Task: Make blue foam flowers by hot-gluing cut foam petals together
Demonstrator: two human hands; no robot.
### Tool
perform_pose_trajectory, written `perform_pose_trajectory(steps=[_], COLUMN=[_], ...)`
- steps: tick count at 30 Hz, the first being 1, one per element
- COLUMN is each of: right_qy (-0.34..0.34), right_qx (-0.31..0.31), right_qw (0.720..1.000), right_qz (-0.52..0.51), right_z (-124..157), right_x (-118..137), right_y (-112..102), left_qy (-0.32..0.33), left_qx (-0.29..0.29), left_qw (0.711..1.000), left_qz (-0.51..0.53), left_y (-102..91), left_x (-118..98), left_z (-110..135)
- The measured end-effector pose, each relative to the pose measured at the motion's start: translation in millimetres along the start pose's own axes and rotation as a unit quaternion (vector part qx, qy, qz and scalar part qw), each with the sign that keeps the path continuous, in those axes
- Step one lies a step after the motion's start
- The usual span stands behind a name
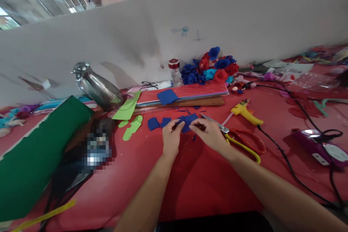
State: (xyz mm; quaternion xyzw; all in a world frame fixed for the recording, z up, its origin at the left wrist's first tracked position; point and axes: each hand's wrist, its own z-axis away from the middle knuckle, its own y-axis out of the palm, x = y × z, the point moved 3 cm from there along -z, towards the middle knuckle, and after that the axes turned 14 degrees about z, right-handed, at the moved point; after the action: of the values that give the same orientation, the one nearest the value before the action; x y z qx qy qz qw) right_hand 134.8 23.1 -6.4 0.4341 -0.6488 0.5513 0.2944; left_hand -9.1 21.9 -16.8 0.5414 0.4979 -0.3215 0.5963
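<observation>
Between my two hands is a small piece of blue craft paper (189, 119). My left hand (172, 136) pinches its left side, and the fingers of my right hand (208, 132) are closed on its right edge. Just left of them, more cut blue pieces (153, 124) lie on the red tabletop. Light green cut shapes (132, 130) rest farther left, below a larger green sheet (127, 107). Scissors (239, 143) with red and yellow handles lie beside my right hand, their blades partly behind it.
A yellow glue gun (247, 113) with a black cord lies to the right, near a purple power strip (320, 146). Behind stand a steel jug (99, 88), a glass jar (175, 74) and a heap of paper flowers (209, 67). A green board (35, 159) leans at left.
</observation>
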Motion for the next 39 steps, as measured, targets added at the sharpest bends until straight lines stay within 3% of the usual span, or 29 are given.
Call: perform_pose_trajectory(steps=[4, 11, 27, 39], right_qy=[-0.019, -0.038, -0.096, -0.099], right_qx=[0.004, 0.007, -0.014, -0.009], right_qw=[1.0, 0.999, 0.975, 0.97], right_qz=[0.024, 0.021, 0.199, 0.22], right_z=[2, 4, 6, 7], right_x=[1, -1, -1, -6], right_y=[0, 1, -1, 3], left_qy=[0.011, 0.013, 0.05, 0.071], left_qx=[0.003, 0.066, 0.014, 0.005], left_qw=[1.0, 0.997, 0.989, 0.986], left_qz=[-0.013, -0.042, -0.135, -0.154], left_y=[0.9, 6.1, 7.4, 4.2], left_x=[-1, -2, -8, -9], left_z=[1, 3, 4, 3])
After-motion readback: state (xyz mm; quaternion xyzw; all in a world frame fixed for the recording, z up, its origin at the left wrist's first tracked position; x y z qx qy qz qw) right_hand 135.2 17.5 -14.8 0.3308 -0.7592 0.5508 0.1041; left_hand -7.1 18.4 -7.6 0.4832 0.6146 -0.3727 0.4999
